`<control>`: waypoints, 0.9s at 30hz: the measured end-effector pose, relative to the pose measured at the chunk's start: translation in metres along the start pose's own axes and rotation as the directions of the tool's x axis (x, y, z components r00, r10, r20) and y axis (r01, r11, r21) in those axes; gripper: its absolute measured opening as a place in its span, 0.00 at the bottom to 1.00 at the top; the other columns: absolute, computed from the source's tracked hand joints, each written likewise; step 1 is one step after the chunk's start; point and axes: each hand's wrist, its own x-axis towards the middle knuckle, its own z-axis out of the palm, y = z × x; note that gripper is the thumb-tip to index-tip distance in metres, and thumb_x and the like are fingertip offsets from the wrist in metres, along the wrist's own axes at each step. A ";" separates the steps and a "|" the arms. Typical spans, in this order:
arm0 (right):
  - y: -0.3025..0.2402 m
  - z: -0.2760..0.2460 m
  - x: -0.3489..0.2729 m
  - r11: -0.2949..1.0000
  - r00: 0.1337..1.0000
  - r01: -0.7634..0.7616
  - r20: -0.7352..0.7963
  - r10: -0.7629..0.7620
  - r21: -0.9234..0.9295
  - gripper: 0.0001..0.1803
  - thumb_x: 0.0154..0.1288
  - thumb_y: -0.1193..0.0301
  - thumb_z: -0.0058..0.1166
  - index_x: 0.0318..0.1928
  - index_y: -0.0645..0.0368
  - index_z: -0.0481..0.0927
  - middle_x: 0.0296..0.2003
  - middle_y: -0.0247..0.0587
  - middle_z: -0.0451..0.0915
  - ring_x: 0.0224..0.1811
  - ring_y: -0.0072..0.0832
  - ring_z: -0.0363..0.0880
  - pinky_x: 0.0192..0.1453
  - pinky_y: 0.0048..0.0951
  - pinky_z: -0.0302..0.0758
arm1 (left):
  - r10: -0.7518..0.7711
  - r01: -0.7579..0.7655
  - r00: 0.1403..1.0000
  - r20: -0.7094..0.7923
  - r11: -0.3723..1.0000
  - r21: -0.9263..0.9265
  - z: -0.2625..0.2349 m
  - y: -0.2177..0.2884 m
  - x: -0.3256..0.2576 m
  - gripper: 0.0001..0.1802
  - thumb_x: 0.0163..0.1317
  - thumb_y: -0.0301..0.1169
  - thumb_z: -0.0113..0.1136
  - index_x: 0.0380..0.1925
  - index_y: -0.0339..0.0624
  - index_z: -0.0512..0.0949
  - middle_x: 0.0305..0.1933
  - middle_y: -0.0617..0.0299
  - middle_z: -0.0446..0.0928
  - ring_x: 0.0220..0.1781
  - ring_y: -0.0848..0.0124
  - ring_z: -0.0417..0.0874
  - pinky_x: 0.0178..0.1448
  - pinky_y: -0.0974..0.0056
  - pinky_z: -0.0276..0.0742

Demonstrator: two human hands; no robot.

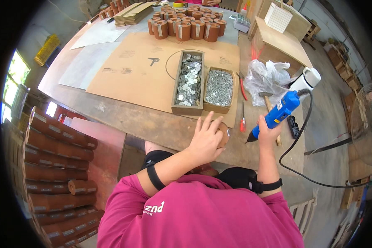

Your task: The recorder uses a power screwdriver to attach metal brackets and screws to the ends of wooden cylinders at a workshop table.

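My left hand (205, 139) is closed around a short brown cylinder (224, 136) at the table's near edge; most of the piece is hidden under the fingers. In my right hand (268, 132) is a blue electric screwdriver (282, 109), its black tip slanting down to the left, close to the tabletop. Just beyond my left hand stands a long wooden box (187, 110) full of small flat metal plates (189, 80). Beside it, a smaller cardboard box (216, 109) holds a heap of small screws (219, 87).
Many brown cylinders (184, 29) stand at the far side, near another person's hand (213, 2). Red-handled pliers (243, 90), a hand screwdriver (242, 124), a hammer (268, 100), a plastic bag (265, 78) and a white bottle (306, 79) lie right. A black cable (283, 166) loops rightward.
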 end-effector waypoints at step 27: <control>0.006 -0.020 -0.002 0.974 0.986 -0.044 -0.147 0.078 0.221 0.25 0.52 0.83 0.48 0.51 0.65 0.59 0.30 0.40 0.69 0.26 0.24 0.72 0.31 0.27 0.73 | -0.028 0.052 0.997 0.067 0.923 -0.382 -0.013 -0.049 0.015 0.27 0.35 0.34 0.70 0.36 0.40 0.68 0.56 0.43 0.58 0.46 0.51 0.73 0.46 0.59 0.73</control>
